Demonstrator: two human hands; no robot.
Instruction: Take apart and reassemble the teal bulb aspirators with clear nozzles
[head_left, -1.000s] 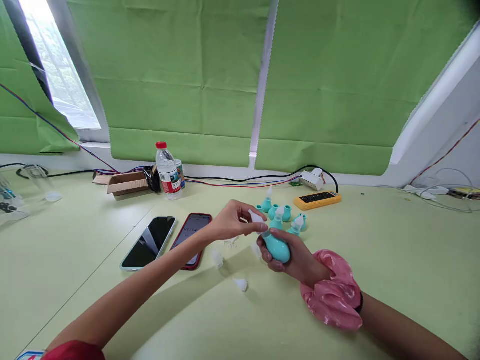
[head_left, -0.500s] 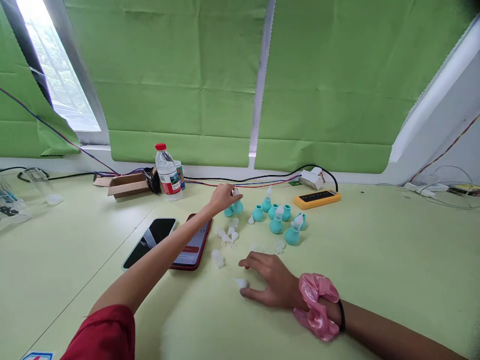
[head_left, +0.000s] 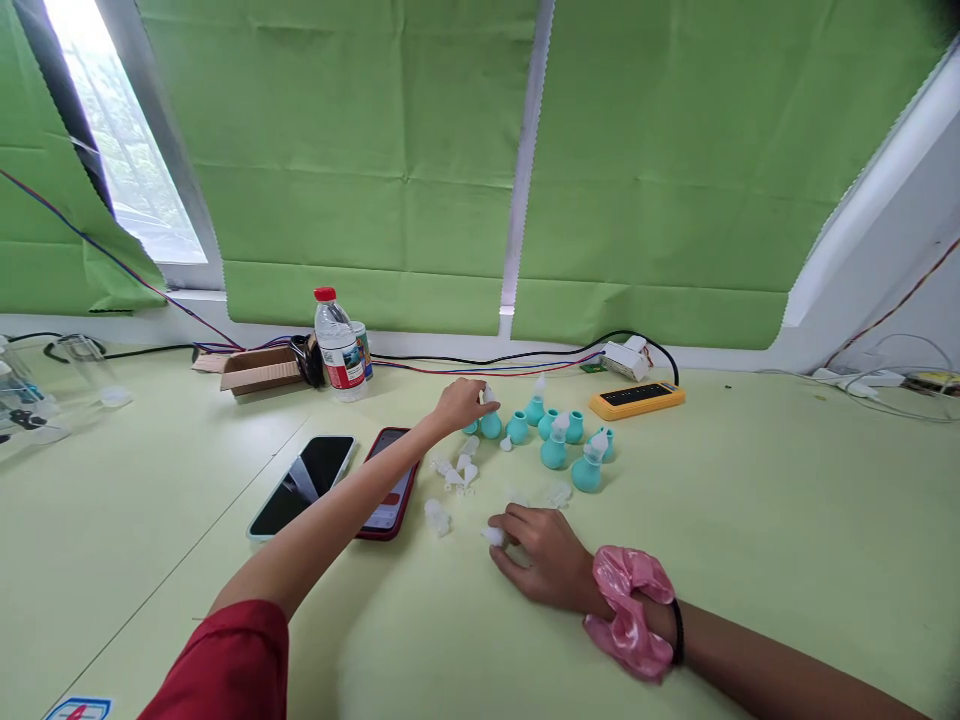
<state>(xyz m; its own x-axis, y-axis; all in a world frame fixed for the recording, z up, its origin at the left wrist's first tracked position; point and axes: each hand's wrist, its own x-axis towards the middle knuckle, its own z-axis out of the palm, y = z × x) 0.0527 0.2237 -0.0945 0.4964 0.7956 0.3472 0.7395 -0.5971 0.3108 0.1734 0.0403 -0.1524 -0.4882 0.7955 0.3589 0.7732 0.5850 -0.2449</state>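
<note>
My left hand (head_left: 461, 405) reaches to the far side and pinches the white nozzle (head_left: 489, 396) on top of a teal squeeze bulb (head_left: 491, 427). Beside it, another teal bulb (head_left: 470, 427) is partly hidden by the hand. Nearer to me, my right hand (head_left: 541, 552), with a pink scrunchie at the wrist, has its thumb and fingers closed round a small white nozzle (head_left: 493, 536). To the right stand several teal bulbs, some with white nozzles, such as this capped bulb (head_left: 587, 472), others open-topped, like this bulb (head_left: 517, 428).
Loose translucent pieces (head_left: 459, 470) lie between the hands, with another clear piece (head_left: 437, 517) nearer. Two phones, one black-screened (head_left: 304, 487) and one red-edged (head_left: 386, 512), lie under and beside my left forearm. A water bottle (head_left: 341, 350), cardboard box (head_left: 262, 372) and yellow power strip (head_left: 637, 400) stand behind.
My left hand has moved slightly right and down with the nozzle-topped bulb. My right hand's fingers have closed on the white nozzle, which has shifted a little away from me.
</note>
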